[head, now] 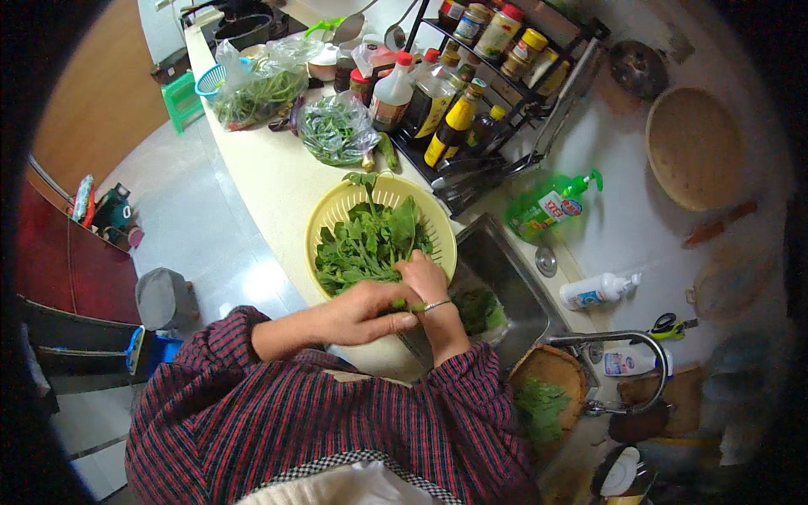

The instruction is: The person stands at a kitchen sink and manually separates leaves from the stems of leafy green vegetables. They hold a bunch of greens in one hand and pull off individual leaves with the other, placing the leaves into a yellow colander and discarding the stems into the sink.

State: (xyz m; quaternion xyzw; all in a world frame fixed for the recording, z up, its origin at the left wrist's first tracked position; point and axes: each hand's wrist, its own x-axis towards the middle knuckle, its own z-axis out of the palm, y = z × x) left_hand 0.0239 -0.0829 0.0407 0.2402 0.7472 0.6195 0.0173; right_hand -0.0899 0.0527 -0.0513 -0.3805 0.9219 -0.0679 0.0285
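A yellow plastic colander (320, 201) full of leafy green vegetables (360, 243) stands on the counter before me. My right hand (424, 278), with a bangle at its wrist, reaches over the colander's near right rim, its fingers closed on a stem of the greens. My left hand (372, 312) is just in front of the colander, crossing towards my right wrist; a small piece of green stem shows between its thumb and fingers. More greens (483, 309) lie in the steel sink (527, 303) to the right, partly hidden by my right arm.
Bagged green vegetables (338, 129), sauce bottles (391, 95) and a black spice rack (467, 47) stand beyond the colander. Along the sink are a green soap bottle (546, 208), a white pump bottle (596, 290), a curved faucet (659, 360) and a woven basket (577, 372) holding leaves.
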